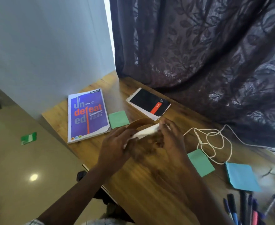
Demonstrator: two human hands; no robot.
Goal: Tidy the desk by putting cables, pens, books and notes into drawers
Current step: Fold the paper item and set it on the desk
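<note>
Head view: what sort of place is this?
Probably a study desk in a home or small office: a wooden desk set against a wall and curtain, with a purple notebook, sticky notes and pens. The left hand and right hand pinch a blurred white item.

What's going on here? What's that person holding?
A person is tidying a wooden desk. The left hand and the right hand both hold a white thing just above it; it is too blurred to name. Lying out on the desk are a purple notebook, a black notepad, a green note, another green note, a blue note, a loose white cable and some pens. No drawer is in view.
</note>
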